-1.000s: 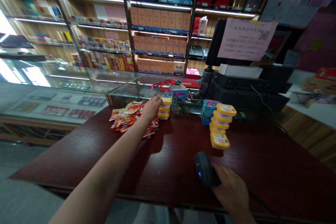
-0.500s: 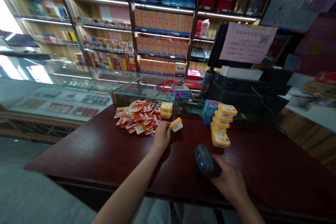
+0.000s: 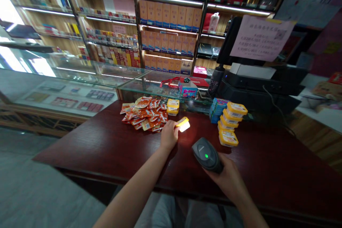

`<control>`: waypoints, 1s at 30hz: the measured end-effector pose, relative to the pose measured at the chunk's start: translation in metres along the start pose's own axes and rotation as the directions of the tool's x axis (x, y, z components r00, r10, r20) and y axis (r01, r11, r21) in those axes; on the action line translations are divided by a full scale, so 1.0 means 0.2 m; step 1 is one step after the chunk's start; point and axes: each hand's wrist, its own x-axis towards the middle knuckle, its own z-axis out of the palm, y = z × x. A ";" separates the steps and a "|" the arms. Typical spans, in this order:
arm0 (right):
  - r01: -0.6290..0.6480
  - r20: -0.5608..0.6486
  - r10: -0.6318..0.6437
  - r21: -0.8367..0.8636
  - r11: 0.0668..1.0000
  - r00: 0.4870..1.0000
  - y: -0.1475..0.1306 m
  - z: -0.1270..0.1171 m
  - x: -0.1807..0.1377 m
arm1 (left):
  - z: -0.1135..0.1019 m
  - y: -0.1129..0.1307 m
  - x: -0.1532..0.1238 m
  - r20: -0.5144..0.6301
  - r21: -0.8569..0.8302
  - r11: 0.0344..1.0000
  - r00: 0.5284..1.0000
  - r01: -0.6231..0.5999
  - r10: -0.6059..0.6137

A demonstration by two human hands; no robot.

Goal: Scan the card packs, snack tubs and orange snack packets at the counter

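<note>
My left hand (image 3: 169, 136) is closed on a small yellow packaged box (image 3: 183, 124), held just above the dark red counter (image 3: 96, 149) with its labelled face tilted toward the scanner. That face glows bright under the scanner's light. My right hand (image 3: 227, 177) grips a black handheld barcode scanner (image 3: 206, 155) with a green light on its top, aimed at the box. A short stack of the same yellow boxes (image 3: 172, 106) stands behind my left hand. A leaning stack of yellow boxes (image 3: 229, 123) stands to the right of the scanner.
A heap of orange-red snack packets (image 3: 145, 113) lies at the counter's back left. Blue packs (image 3: 217, 108) sit behind the leaning stack. A black till (image 3: 256, 89) with a pink paper notice (image 3: 260, 39) stands at the right. Glass display cases (image 3: 80, 82) and lit shelves (image 3: 165, 25) lie beyond.
My left hand took a yellow box from the short stack and brought it back toward the scanner. My right hand lifted the scanner off the counter; its light went from blue to green.
</note>
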 end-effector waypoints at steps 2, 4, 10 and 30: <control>0.000 0.031 0.001 -0.005 1.000 1.000 -0.02 -0.02 0.00 | 0.00 0.00 0.00 0.000 -0.021 1.000 1.000 0.009 -0.009; 0.008 0.057 -0.007 -0.009 1.000 0.998 -0.03 -0.03 -0.01 | 0.00 0.00 0.00 -0.001 -0.042 0.999 1.000 0.017 -0.017; 0.059 0.051 -0.044 -0.332 0.942 0.998 0.05 -0.05 -0.03 | -0.01 0.00 0.00 -0.004 -0.046 0.999 1.000 -0.006 0.006; 0.156 0.028 -0.177 -0.618 0.770 0.984 0.29 -0.01 -0.07 | 0.20 0.46 0.21 0.291 -0.012 0.754 0.719 -0.656 0.631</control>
